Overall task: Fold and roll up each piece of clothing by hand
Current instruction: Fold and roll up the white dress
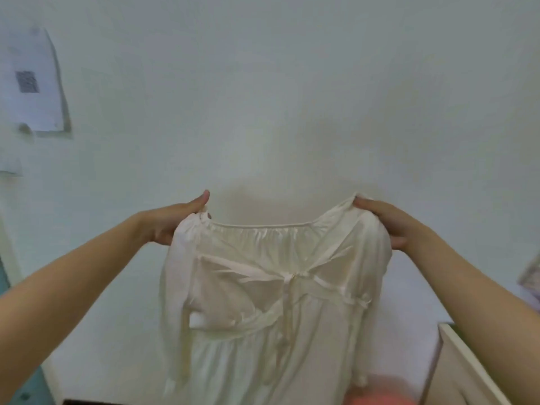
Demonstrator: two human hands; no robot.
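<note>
We see a white garment point(277, 302) held up in the air before a plain pale wall point(292, 97). The left hand point(172, 220) grips its left shoulder corner, thumb on top, the fingers hidden behind the cloth. The right hand point(385, 222) grips the other shoulder corner, fingers curled over the bunched cloth. Between the two hands the gathered neckline is stretched almost straight. Below it a thin ribbon bow sits at the middle, and the cloth hangs loose down to the lower edge of the picture.

Above the garment and on both sides of it there is only the wall, so the room around the arms is open. At the lower right a beige panel point(461, 366) with a pale upper edge stands close to the right forearm. We cannot tell if it is a box or a piece of furniture, and its inside is not visible. A blurred pink shape point(371, 397) lies at the bottom edge, just beside the hanging cloth. A teal surface point(32, 393) shows at the lower left corner.

On the wall at the upper left hangs a sheet of paper point(38, 106) with a dark square point(27, 81) printed on it, too blurred to read.
</note>
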